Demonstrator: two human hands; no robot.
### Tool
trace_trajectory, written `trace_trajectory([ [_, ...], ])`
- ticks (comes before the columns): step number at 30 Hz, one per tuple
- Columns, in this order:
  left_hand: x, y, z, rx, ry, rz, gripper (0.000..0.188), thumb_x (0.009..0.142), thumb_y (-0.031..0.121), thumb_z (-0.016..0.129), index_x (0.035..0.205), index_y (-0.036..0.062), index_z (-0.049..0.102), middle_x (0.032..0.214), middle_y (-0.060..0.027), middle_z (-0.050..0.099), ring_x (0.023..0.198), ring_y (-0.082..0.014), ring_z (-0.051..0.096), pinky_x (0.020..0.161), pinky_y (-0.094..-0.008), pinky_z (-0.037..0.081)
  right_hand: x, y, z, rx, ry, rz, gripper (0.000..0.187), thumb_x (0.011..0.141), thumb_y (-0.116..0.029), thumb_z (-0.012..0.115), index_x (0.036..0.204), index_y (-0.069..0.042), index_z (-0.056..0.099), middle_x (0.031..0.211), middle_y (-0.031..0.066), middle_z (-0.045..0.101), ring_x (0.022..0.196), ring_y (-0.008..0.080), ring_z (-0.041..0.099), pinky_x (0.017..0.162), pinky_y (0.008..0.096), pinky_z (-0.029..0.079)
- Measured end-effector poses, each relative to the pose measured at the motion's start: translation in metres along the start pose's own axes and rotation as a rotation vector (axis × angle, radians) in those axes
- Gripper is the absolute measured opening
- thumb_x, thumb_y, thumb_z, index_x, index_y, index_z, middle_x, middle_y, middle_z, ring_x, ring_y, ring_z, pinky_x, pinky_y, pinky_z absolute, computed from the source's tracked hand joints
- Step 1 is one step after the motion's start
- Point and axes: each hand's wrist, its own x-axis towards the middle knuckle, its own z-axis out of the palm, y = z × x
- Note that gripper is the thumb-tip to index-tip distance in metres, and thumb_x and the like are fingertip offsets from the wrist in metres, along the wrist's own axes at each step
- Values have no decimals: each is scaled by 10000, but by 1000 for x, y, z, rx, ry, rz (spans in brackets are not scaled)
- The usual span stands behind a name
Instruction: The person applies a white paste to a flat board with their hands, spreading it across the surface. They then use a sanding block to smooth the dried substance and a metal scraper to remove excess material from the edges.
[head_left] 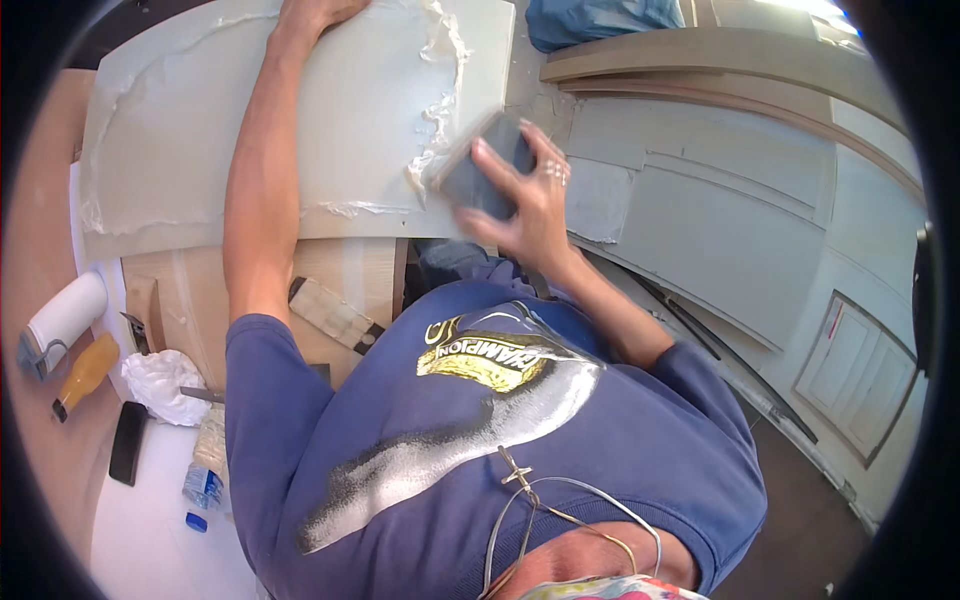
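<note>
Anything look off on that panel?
Yes: ragged white residue is bunched along the right side of the pale panel, near the gray block in the right hand. It looks odd against the smoother middle.

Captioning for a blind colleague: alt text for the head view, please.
A person's right hand holds a dark block at the right edge of a pale panel; the left hand is at its far edge. White paste streaks the panel. A roll, phone and bottle lie at left.

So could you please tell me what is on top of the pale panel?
The pale panel bears rough white ridges near its edges. The left hand is at its far edge; the surface beneath that hand and the left forearm cannot be seen.
</note>
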Motion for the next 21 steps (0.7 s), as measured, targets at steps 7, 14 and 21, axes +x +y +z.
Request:
trace_trajectory([
  [7,6,-3,14,-97,61,55,671,1061,538,420,795,-3,716,859,-259,719,870,-474,694,858,-553,525,60,34,13,-77,126,54,751,734,-475,860,1428,-263,670,1432,298,514,1394,464,417,1108,578,327],
  [14,8,11,-5,-36,-73,-2,673,1060,547,377,894,21,762,943,-261,731,939,-484,687,889,-546,521,70,46,17,-73,165,98,759,714,-542,836,1413,-287,686,1425,333,511,1366,451,456,1115,562,330],
  [21,9,14,-6,-5,-85,-27,638,1067,512,387,883,37,770,915,-247,733,909,-466,694,902,-527,521,82,60,23,-72,217,151,756,747,-528,823,1440,-275,661,1455,329,494,1374,477,443,1152,573,320],
])
